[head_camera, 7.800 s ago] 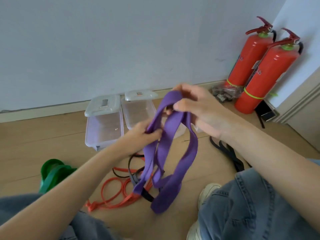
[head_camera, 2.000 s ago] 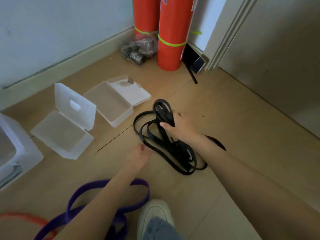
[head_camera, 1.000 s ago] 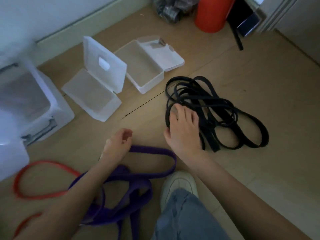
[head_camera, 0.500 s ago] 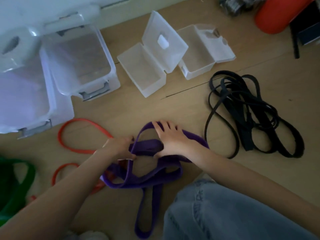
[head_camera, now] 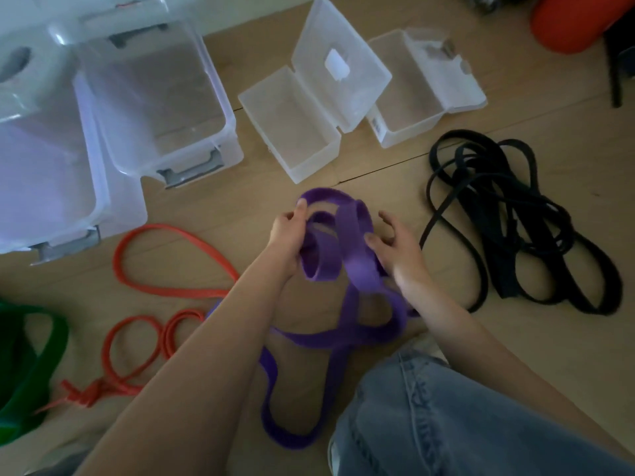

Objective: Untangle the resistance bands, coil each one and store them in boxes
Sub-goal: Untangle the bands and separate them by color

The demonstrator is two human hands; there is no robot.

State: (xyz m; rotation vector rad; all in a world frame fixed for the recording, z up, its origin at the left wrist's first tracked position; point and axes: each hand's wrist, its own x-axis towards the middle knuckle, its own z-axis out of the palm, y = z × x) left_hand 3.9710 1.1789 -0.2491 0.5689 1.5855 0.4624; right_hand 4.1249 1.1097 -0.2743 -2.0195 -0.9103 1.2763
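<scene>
A wide purple band (head_camera: 354, 255) is lifted off the wooden floor in loops, its tail trailing toward my knee. My left hand (head_camera: 287, 235) grips the upper left loop with thumb and curled fingers. My right hand (head_camera: 395, 245) holds the right side of the loops, thumb pressed on the band, fingers partly spread. A pile of black bands (head_camera: 515, 221) lies on the floor at the right. An orange band (head_camera: 161, 280) sprawls on the left, knotted near its lower end. A green band (head_camera: 27, 352) shows at the left edge.
Two small clear boxes with open lids (head_camera: 295, 128) (head_camera: 409, 118) stand beyond my hands. Two large clear bins (head_camera: 165, 101) (head_camera: 41, 173) sit at the left. A red extinguisher base (head_camera: 567, 18) is at the top right. My jeans-clad knee (head_camera: 446, 424) fills the lower right.
My hands left the black bands on the floor, moved to the purple band and lifted it. Since half a second ago they have raised it into loops between them.
</scene>
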